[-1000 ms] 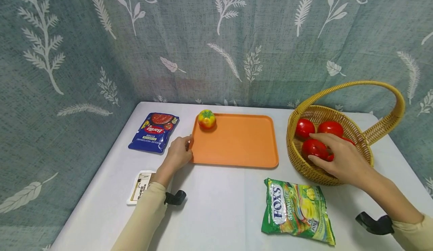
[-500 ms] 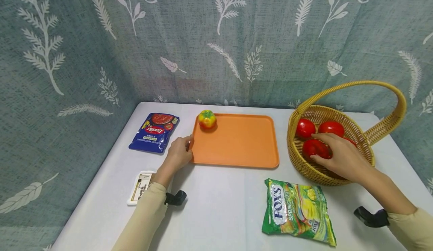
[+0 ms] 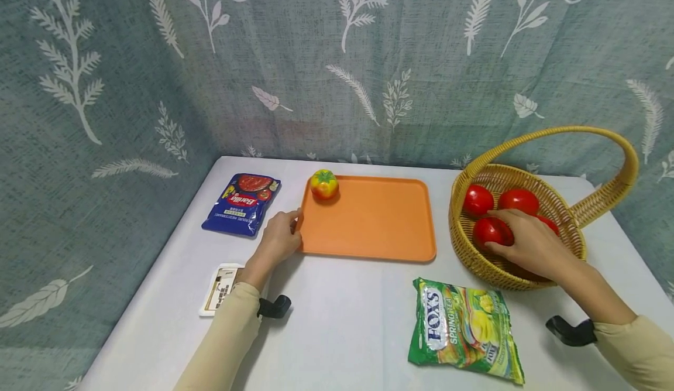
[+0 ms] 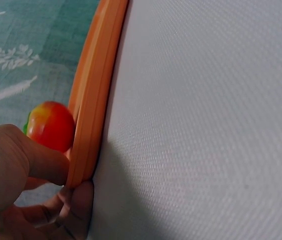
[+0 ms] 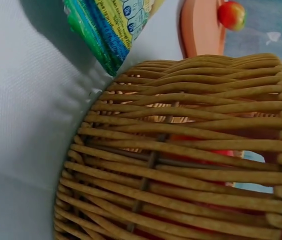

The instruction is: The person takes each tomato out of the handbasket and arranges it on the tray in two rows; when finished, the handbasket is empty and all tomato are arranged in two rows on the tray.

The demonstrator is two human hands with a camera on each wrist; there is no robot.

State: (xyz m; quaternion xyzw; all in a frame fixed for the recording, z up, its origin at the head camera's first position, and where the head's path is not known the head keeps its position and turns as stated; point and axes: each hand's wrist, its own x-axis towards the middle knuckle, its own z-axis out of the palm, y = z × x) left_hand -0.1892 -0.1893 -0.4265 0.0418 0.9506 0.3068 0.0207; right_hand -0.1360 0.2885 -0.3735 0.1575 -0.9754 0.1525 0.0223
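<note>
My left hand [image 3: 277,237] grips the left rim of the orange tray [image 3: 368,221]; in the left wrist view, thumb and fingers [image 4: 78,210] pinch that rim from both sides. A yellow-red, tomato-like fruit [image 3: 323,185] with a green top sits in the tray's far left corner. Reaching into the wicker basket [image 3: 466,256], my right hand [image 3: 532,242] holds a glossy round red fruit [image 3: 489,233] between thumb and fingers. Several more red fruits [image 3: 478,199] lie around it. From the right wrist, the basket's woven side [image 5: 181,150] hides the hand.
A blue Barilla pouch [image 3: 242,205] lies left of the tray. Below it a white packet [image 3: 218,291] is partly hidden by the left forearm. A green Fox's bag [image 3: 466,332] lies in front of the basket, whose tall handle [image 3: 568,129] arches above it.
The right hand has stayed in the basket, shifting slightly while its fingers close about the red fruit. The left hand keeps its grip on the tray; the head view has shifted a little.
</note>
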